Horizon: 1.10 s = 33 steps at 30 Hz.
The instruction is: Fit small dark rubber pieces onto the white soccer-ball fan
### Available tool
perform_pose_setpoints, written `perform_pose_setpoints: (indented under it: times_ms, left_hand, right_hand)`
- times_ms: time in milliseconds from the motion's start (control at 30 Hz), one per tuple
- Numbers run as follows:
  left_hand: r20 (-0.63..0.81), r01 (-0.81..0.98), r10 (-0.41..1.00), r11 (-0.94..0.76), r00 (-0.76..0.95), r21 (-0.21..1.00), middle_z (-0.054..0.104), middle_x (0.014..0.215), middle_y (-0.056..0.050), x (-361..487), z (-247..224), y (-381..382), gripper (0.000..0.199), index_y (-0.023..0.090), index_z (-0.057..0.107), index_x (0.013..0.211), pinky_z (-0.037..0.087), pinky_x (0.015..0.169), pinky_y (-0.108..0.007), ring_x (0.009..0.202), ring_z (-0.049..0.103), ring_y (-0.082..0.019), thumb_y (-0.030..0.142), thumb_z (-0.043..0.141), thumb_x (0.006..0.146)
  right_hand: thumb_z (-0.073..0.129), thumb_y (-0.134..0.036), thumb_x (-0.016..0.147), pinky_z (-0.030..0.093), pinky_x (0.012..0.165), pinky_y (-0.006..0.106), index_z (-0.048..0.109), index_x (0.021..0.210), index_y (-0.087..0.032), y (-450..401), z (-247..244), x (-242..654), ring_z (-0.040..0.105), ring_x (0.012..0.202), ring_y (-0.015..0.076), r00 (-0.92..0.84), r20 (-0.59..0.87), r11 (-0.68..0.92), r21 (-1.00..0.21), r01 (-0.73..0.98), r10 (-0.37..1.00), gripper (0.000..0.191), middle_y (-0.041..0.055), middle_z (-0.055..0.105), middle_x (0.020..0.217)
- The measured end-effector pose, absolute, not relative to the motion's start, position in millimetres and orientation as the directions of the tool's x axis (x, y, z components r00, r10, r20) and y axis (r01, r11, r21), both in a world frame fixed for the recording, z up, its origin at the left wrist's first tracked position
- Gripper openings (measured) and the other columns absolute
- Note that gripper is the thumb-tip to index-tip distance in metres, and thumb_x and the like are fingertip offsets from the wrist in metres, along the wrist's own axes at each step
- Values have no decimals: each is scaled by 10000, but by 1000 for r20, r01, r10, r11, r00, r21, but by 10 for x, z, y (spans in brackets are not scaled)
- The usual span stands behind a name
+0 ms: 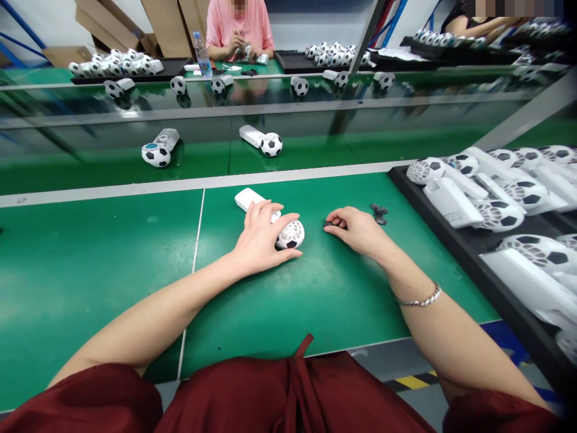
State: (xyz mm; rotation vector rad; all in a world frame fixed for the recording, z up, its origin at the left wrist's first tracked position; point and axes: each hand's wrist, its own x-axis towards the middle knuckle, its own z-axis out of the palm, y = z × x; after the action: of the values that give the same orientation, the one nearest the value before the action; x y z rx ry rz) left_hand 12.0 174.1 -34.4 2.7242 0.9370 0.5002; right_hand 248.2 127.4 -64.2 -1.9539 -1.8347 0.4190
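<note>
On the green table, a white device with a round football-patterned head [292,234] and a white handle [247,197] lies under my left hand [264,237]. That hand's thumb and fingers are spread around the head, holding it against the table. To the right, my right hand [354,230] has its fingertips pinched on a small black part [328,224]. Just beyond that hand lies a small pile of black parts [380,213]. The exact shape of the pinched part is hidden by the fingers.
A black tray [444,243] full of football-patterned devices stands at the right. Behind a pale rail [216,181], more devices [271,144] lie on a green belt. Across it, a person in pink [241,30] handles a similar device near a bottle [202,57].
</note>
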Motion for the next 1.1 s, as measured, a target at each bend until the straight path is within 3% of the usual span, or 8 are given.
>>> perform_pose_setpoints:
  times_ms: [133, 333, 467, 567, 733, 800, 933, 1100]
  left_hand:
    - [237, 521, 597, -793, 766, 315, 555, 1104, -103, 119, -338, 1744, 669, 181, 491, 1217, 277, 1022, -517, 1191, 362, -315, 433, 728, 643]
    - [165, 421, 524, -803, 835, 421, 482, 1303, -72, 98, -291, 1809, 625, 199, 431, 1264, 239, 1063, -514, 1283, 299, -287, 261, 672, 691]
    - [184, 341, 490, -786, 852, 516, 444, 1329, -88, 99, -330, 1827, 604, 168, 416, 1269, 282, 1071, -450, 1313, 248, -262, 184, 620, 702]
    - [200, 305, 481, -773, 854, 556, 457, 1308, -92, 93, -352, 1849, 584, 172, 434, 1245, 274, 1076, -458, 1312, 249, -266, 191, 631, 696]
    - [173, 241, 421, -759, 890, 605, 465, 1302, -78, 53, -305, 1922, 565, 203, 448, 1217, 265, 1080, -474, 1327, 239, -259, 186, 653, 690]
    - [139, 201, 362, -752, 922, 627, 458, 1314, -65, 27, -265, 1946, 570, 219, 441, 1222, 272, 1079, -466, 1334, 235, -248, 176, 652, 694]
    - [81, 194, 313, -750, 946, 632, 419, 1353, -56, -5, -210, 1950, 605, 229, 404, 1264, 267, 1084, -463, 1349, 204, -242, 151, 628, 708]
    - [105, 227, 366, -750, 925, 621, 421, 1343, -76, 30, -253, 1898, 638, 203, 402, 1272, 269, 1088, -447, 1346, 204, -250, 211, 668, 692]
  right_hand:
    - [590, -222, 787, 467, 718, 277, 645, 872, -178, 1245, -595, 2435, 587, 731, 145, 13, 93, 29, -431, 902, 996, 111, 37, 615, 846]
    - [449, -203, 869, 450, 673, 310, 663, 955, -161, 1143, -465, 2236, 598, 859, 230, -63, 51, 65, -35, 997, 997, 234, 93, 638, 930]
    - [421, -154, 858, 441, 645, 316, 622, 1056, -132, 1142, -492, 2192, 603, 823, 243, -46, 54, 43, 61, 997, 997, 283, 111, 636, 921]
    - [404, -115, 852, 450, 685, 314, 591, 1105, -128, 1176, -557, 2242, 602, 850, 235, -15, 102, 19, -42, 999, 995, 315, 119, 633, 977]
    - [502, -210, 837, 472, 743, 300, 617, 898, -185, 1180, -559, 2249, 604, 821, 180, -44, 210, 155, -551, 820, 977, 133, 47, 663, 894]
    - [528, -257, 824, 481, 720, 301, 599, 846, -199, 1161, -532, 2217, 598, 769, 168, -67, 218, 200, -677, 708, 974, 93, 29, 657, 838]
    - [532, -311, 824, 498, 721, 312, 581, 916, -201, 1133, -492, 2188, 592, 773, 162, -83, 215, 225, -817, 531, 973, 152, 39, 633, 852]
    - [512, -292, 843, 481, 801, 332, 632, 958, -221, 1110, -442, 2194, 589, 849, 164, -140, 226, 266, -790, 553, 964, 181, 39, 633, 908]
